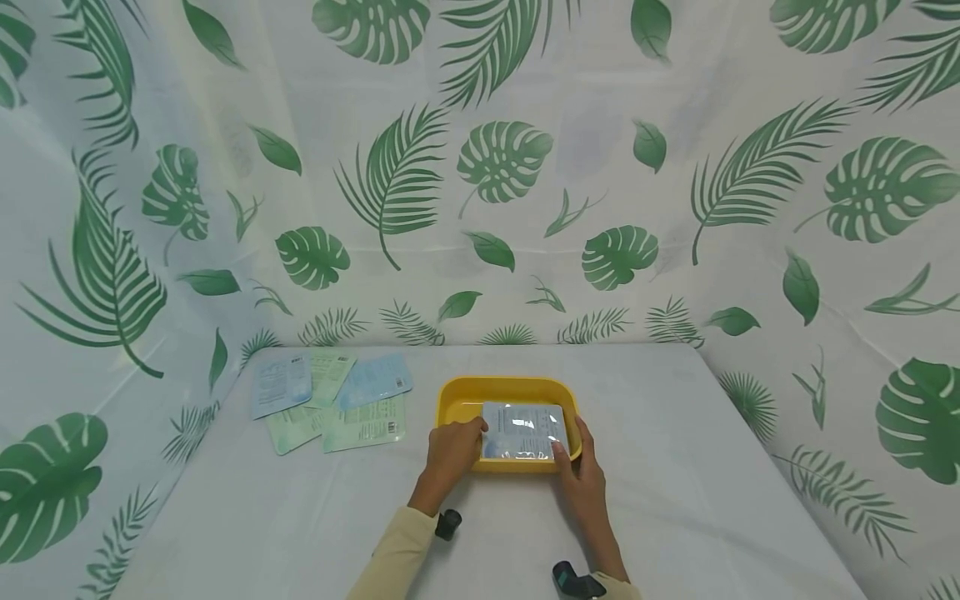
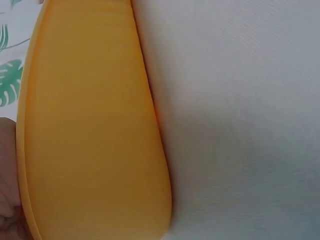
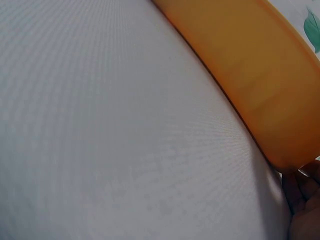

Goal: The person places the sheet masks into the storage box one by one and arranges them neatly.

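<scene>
A yellow tray (image 1: 459, 389) sits on the white table, holding a pale silver-blue printed sachet (image 1: 523, 429), like a face-mask packet. My left hand (image 1: 453, 457) reaches over the tray's front-left corner, and its fingertips pinch the sachet's left edge. At the right end, my right hand (image 1: 587, 483) grips the tray, fingers along the outer wall and thumb over the rim by the sachet's corner. Both wrist views show mostly the outer tray wall (image 2: 90, 125). Only part of the left hand (image 2: 7, 180) and of the right hand (image 3: 302, 200) shows there.
Left of the tray, several flat sachets lie in an overlapping group, among them a blue sachet (image 1: 377, 382) and a green sachet (image 1: 365, 424). A leaf-printed curtain (image 1: 555, 275) encloses the white table (image 1: 690, 483) at the back and sides.
</scene>
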Action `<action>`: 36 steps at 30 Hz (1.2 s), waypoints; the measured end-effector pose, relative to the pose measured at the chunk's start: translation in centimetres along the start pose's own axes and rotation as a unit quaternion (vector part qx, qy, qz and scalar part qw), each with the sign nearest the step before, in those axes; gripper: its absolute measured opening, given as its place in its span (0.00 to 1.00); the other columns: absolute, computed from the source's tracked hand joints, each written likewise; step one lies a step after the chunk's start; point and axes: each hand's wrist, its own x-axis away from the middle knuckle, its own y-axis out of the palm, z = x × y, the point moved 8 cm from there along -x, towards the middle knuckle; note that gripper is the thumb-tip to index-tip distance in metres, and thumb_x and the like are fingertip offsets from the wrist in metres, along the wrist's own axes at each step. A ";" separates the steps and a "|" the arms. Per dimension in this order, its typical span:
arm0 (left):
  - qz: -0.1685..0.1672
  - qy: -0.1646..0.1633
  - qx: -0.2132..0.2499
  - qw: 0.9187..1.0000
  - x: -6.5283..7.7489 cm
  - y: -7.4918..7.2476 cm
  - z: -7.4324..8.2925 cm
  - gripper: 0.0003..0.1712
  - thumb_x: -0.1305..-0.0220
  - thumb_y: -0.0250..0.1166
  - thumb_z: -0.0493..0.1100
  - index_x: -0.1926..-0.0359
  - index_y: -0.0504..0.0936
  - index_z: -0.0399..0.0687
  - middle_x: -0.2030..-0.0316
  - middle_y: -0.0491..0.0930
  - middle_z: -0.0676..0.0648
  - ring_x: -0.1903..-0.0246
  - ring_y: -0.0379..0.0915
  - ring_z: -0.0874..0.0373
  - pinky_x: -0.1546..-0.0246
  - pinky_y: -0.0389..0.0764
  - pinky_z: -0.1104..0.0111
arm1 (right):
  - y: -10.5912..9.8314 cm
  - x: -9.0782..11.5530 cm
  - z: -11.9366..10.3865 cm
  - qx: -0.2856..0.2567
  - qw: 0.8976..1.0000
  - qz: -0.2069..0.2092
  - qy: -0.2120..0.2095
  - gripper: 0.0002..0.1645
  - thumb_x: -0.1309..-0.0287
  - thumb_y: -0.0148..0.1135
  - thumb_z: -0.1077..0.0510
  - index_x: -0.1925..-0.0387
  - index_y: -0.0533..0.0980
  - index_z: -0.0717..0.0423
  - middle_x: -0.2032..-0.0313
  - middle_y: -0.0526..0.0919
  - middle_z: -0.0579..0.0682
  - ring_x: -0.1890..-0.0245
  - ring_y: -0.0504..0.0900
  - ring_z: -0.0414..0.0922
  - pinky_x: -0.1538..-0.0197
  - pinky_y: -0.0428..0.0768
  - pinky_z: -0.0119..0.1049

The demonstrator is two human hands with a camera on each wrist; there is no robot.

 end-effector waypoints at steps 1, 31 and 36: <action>0.001 -0.001 -0.004 1.000 0.0 0.0 0.0 0.08 0.34 0.62 0.43 0.57 0.85 0.55 0.87 0.68 0.56 0.85 0.58 0.60 0.79 0.60 0.70 | 0.0 0.0 0.0 -0.001 1.000 0.000 -0.001 0.40 0.32 0.52 0.39 0.25 0.48 0.31 0.26 0.59 0.57 0.28 0.59 0.60 0.30 0.58 0.60; 0.018 0.010 0.001 1.000 0.3 -0.1 -0.1 0.08 0.35 0.61 0.42 0.58 0.85 0.54 0.89 0.63 0.57 0.87 0.55 0.62 0.83 0.56 0.72 | 0.0 0.0 -0.1 0.005 1.000 0.002 -0.002 0.39 0.32 0.52 0.40 0.25 0.49 0.33 0.26 0.58 0.57 0.28 0.59 0.60 0.30 0.58 0.60; 0.011 0.004 0.007 1.000 0.1 0.0 -0.2 0.08 0.34 0.61 0.42 0.57 0.85 0.54 0.88 0.66 0.56 0.86 0.57 0.61 0.82 0.58 0.71 | -0.1 0.1 -0.3 -0.001 1.000 0.004 -0.003 0.39 0.32 0.53 0.40 0.25 0.50 0.34 0.27 0.60 0.57 0.28 0.60 0.60 0.30 0.58 0.60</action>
